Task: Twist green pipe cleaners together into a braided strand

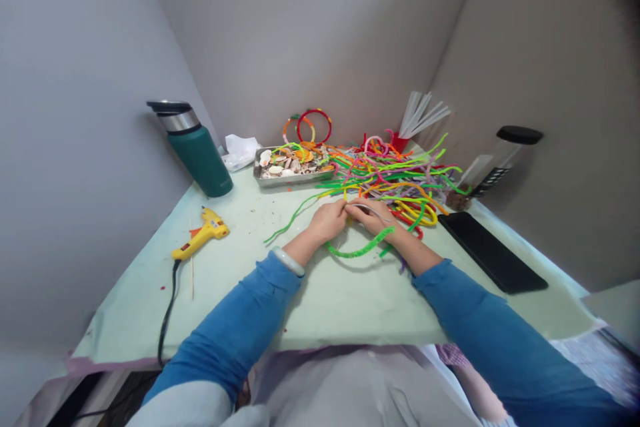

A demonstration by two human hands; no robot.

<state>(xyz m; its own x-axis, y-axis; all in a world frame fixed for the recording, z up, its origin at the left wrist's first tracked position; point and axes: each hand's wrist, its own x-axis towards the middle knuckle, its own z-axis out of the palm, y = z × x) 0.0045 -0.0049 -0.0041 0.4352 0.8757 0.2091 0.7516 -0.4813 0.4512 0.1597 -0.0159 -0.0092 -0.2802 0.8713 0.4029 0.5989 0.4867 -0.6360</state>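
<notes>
L hand point(329, 221): yours; fingers curled, tips drawn tog. in a pinch beside the R; grip contents hidden, can't tell.
R hand point(369, 215): yours; fingers bent nearly shut, w/ a thin pale strip point(371, 209) at the fingertips.
Green fuzzy stem point(357, 253): curved, btwn your wrists, just above the table cover point(350, 307); ends apart. Whether held, can't tell.
Progress: strip in hand, green arc unclosed; joins, if any, hidden by your fingers.
Rings point(330, 127): two, wrapped, each a full circle, upright behind the tray.
Glue gun point(203, 235): on its side to your L, not in hand.
Metal tray point(287, 180): holds shells point(280, 163), w/ fuzzy stems on top.
Red cup point(400, 143): holds white sticks point(423, 117), behind the stem pile point(395, 170).
Teal bottle point(203, 160): lidded; contents can't tell.
Clear bottle point(500, 157): black lid, R side; contents unclear.
</notes>
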